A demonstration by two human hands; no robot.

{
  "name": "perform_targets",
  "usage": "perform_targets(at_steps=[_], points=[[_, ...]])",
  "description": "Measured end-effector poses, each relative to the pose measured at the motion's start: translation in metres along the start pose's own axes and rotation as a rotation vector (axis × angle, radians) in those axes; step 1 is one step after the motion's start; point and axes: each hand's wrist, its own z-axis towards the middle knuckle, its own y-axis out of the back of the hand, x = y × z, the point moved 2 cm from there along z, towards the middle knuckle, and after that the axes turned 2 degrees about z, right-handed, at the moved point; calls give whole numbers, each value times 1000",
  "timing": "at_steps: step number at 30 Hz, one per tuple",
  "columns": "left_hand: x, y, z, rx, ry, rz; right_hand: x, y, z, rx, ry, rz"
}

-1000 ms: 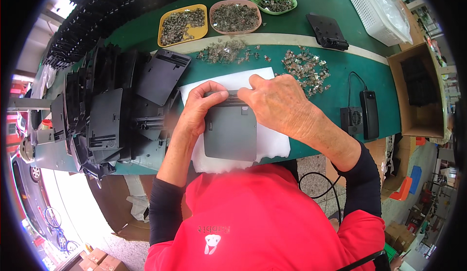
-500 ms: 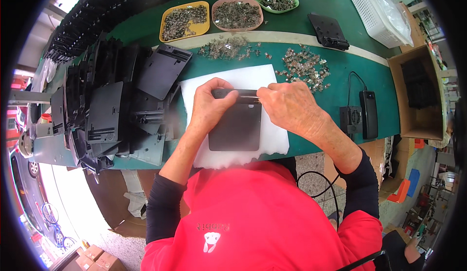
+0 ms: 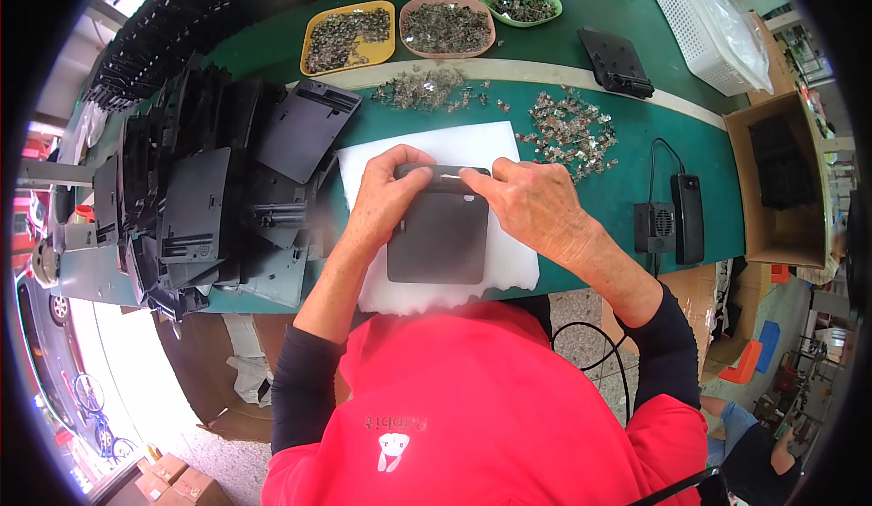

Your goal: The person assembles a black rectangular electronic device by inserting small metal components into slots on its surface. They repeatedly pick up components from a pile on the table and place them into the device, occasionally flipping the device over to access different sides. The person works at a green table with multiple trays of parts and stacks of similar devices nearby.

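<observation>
A flat black plastic panel (image 3: 438, 243) lies on a white foam sheet (image 3: 518, 261), its slotted strip at the far end. My left hand (image 3: 386, 199) is closed on the panel's far left corner, thumb on top. At the strip's right part, my right hand (image 3: 536, 202) is curled, with its index fingertip touching the panel beside a small shiny sliver. What its other fingers hold, if anything, is hidden. Loose small metal clips (image 3: 570, 133) lie on the green table beyond my right hand, and small clear-looking pieces (image 3: 418, 88) are heaped beyond the foam.
Stacked black panels (image 3: 195, 206) crowd the left. Yellow (image 3: 313, 56), pink (image 3: 445, 54) and green trays (image 3: 518, 21) of small metal parts stand at the back. One panel (image 3: 616, 61), a white basket (image 3: 695, 24), a black device (image 3: 688, 220) and a cardboard box (image 3: 786, 253) are right.
My right index fingertip has shifted slightly left along the panel's strip, and a shiny sliver now shows beside it. My left hand keeps its grip. At lower right, another person shows more.
</observation>
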Motion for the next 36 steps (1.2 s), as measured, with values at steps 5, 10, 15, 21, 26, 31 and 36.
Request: perform_targets(at_steps=[5,10,15,21,26,31,36], points=[[3,1,3,13,-7,-37,1,1,-1,-8,12,7],[3,2,4,30,2,-21,2,1,1,23,40,-62],[1,1,5,32,12,-23,5,2,4,30,110,-170],[2,-1,7,-8,-10,53,10,0,6,76,176,-239],[6,-5,7,-33,-30,87,17,-5,5,134,149,-281],[10,-6,8,-47,-22,114,26,1,15,188,148,-267],[12,-5,8,-79,-74,159,37,6,28,215,252,-305]])
